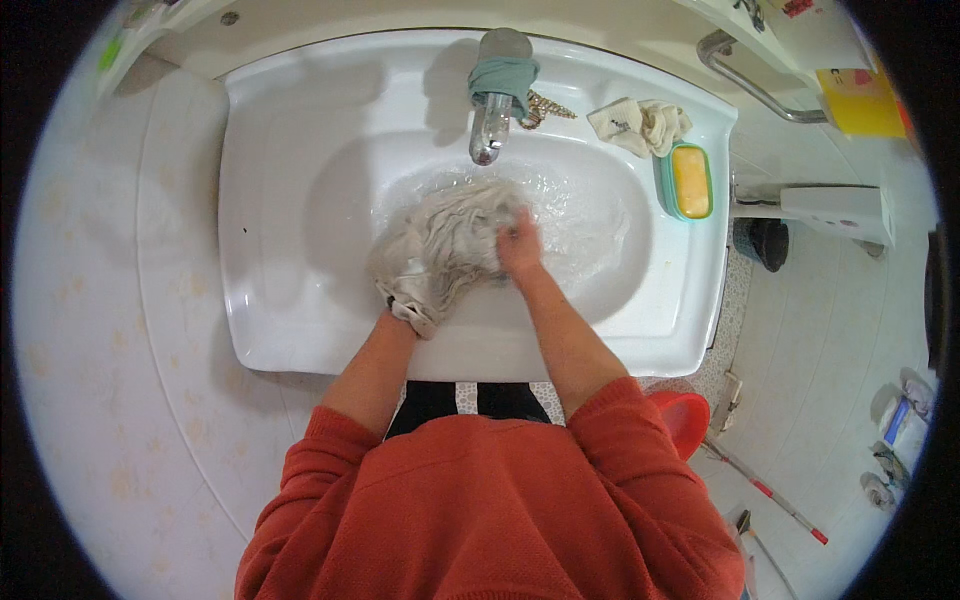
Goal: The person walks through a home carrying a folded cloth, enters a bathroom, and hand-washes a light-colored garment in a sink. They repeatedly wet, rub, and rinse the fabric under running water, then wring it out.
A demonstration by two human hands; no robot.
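A wet, light-coloured cloth garment (450, 232) lies bunched in the basin of a white ceramic sink (285, 330), below a chrome faucet (491, 131) that has a green cloth wrapped round it. Water splashes about the garment. My right hand (521, 244), blurred, is at the garment's right end; whether its fingers grip the fabric is not clear. The garment covers my left hand, and only the wrist and forearm show at its lower left end.
On the sink's right ledge are a bar of yellow soap in a green dish (691, 182) and a folded cream cloth (637, 126). A beaded chain (547, 109) lies beside the faucet. A red plastic basin (684, 420) and a red-and-white pole (765, 487) are at the lower right.
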